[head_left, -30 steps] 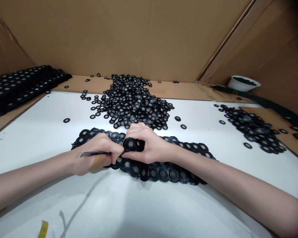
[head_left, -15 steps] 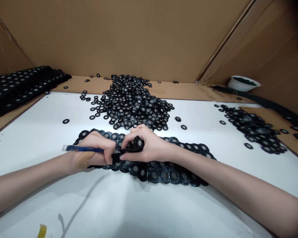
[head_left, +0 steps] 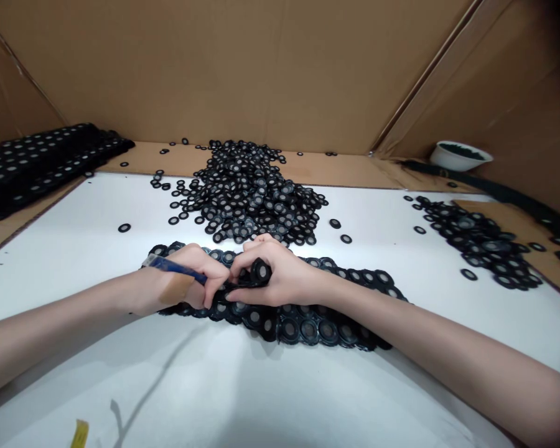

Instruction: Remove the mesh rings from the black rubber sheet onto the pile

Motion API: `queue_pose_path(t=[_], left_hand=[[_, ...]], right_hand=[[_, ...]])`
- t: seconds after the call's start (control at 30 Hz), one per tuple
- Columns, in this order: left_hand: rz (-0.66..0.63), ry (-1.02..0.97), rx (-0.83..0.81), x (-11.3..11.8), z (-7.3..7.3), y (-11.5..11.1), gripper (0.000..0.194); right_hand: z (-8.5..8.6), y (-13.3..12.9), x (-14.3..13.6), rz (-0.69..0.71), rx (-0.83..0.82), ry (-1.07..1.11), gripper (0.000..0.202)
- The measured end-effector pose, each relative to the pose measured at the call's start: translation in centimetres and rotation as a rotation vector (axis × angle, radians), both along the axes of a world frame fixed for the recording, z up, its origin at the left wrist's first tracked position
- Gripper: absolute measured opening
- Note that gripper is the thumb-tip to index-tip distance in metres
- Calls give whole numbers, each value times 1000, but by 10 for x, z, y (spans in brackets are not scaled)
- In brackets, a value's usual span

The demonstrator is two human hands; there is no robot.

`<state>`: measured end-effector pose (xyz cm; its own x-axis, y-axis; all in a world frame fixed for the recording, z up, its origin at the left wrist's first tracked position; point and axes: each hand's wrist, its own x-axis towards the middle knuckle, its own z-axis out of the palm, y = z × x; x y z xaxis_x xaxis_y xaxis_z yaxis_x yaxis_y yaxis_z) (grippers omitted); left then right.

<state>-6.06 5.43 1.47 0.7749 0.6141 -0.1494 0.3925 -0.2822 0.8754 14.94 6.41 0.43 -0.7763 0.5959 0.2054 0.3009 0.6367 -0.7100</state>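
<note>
A slim blue-handled tool point(head_left: 180, 268) with a clear end lies in the closed fingers of my left hand point(head_left: 186, 277). Its front end is hidden by those fingers, so I cannot tell its kind. Close beside it, my right hand point(head_left: 280, 274) pinches a black disc with a grey centre point(head_left: 262, 272), between thumb and fingers. Whether that disc is joined to the sheet below is unclear. Under both hands stretches a sheet of black discs point(head_left: 308, 330) in rows, partly covered by my hands and right forearm. The two hands' fingertips nearly meet.
Behind the sheet rises a heap of loose black discs point(head_left: 252, 193). A smaller heap point(head_left: 480, 242) lies at the right, near a white bowl point(head_left: 460, 158) with dark contents. Stacked disc sheets point(head_left: 37, 162) sit at the far left. Cardboard walls point(head_left: 242, 68) enclose the white tabletop point(head_left: 191, 386).
My left hand has shifted right, toward the right hand's fingertips, and the blue-handled tool now slants more, its clear end higher. My right hand has stayed almost still with the disc.
</note>
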Motion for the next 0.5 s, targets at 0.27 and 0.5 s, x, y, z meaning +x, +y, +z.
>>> queue_pose_path(t=[0.27, 0.5], left_hand=[[-11, 27, -91, 1, 1, 3, 15], [-12, 29, -125, 2, 2, 1, 14]], right_hand=[[-2, 1, 0, -1, 15, 6, 14], [-2, -1, -1, -3, 25, -7, 13]])
